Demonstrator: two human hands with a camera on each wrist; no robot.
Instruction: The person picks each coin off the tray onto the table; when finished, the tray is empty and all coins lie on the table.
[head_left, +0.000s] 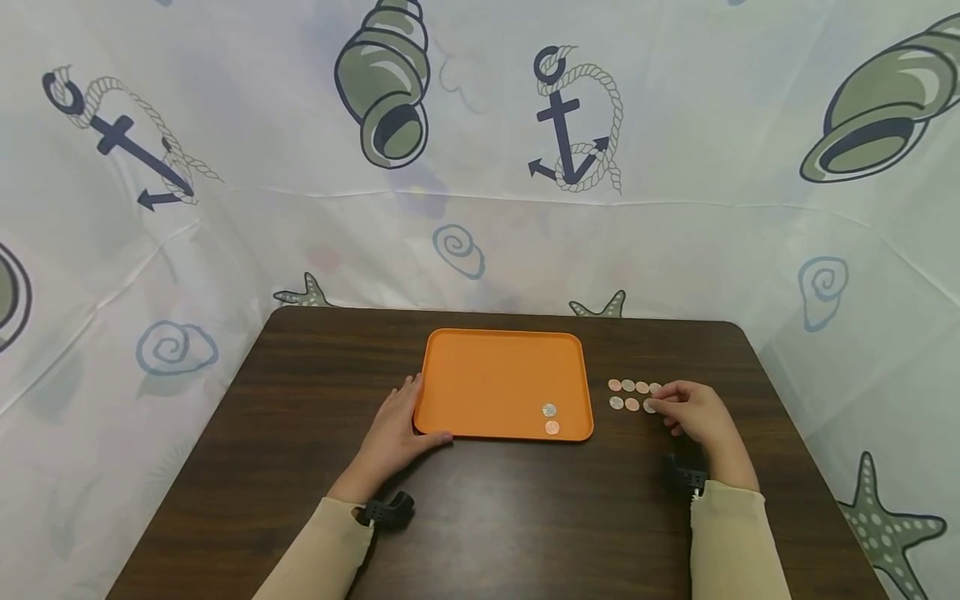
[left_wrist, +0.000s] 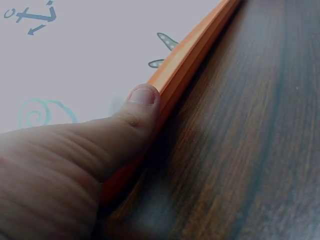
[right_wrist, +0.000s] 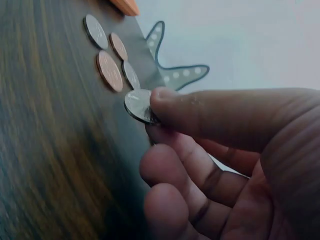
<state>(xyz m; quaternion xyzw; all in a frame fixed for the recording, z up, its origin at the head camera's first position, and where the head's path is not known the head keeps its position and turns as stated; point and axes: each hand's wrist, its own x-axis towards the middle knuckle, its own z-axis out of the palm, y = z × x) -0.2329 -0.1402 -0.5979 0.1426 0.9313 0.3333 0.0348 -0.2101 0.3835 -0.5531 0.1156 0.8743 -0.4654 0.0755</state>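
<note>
A silver-coloured coin (right_wrist: 139, 105) is pinched between the thumb and finger of my right hand (head_left: 697, 412), at the near right end of two rows of coins on the table. Beside it lie several silver and copper coins, among them a copper coin (head_left: 632, 404) and a silver coin (head_left: 616, 402). My left hand (head_left: 393, 429) rests at the near left corner of an orange tray (head_left: 487, 375), fingers along its left side. Its thumb (left_wrist: 142, 100) lies against the near edge. A silver coin (head_left: 549, 410) and a copper coin (head_left: 552, 427) lie in the tray's near right corner.
The dark wooden table (head_left: 517, 517) has its far edge against a white patterned cloth (head_left: 487, 167). Black straps with cameras are on both wrists, below beige sleeves (head_left: 318, 550).
</note>
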